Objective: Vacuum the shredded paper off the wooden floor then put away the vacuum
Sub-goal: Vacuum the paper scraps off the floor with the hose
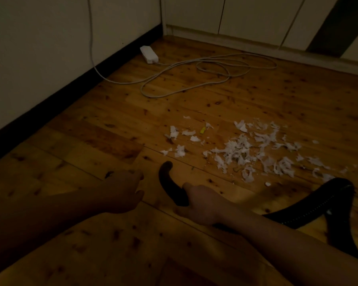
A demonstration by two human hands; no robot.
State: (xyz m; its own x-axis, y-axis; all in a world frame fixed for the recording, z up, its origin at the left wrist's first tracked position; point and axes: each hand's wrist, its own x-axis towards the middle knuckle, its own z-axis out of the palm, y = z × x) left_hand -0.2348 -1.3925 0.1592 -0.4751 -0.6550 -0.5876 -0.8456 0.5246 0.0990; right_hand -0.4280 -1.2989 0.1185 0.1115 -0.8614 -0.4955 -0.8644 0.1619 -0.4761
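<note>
White shredded paper lies scattered over the wooden floor at centre right, with one small yellow scrap among it. My right hand grips the curved black handle of the vacuum hose, whose open tip points up and away from me. The ribbed black hose loops off to the right behind my forearm. My left hand hovers just left of the handle with loosely bent fingers, holding nothing. The vacuum's body is out of view.
A white power strip lies by the black skirting board, and its white cable loops across the floor beyond the paper. White walls and cupboard doors close off the far side.
</note>
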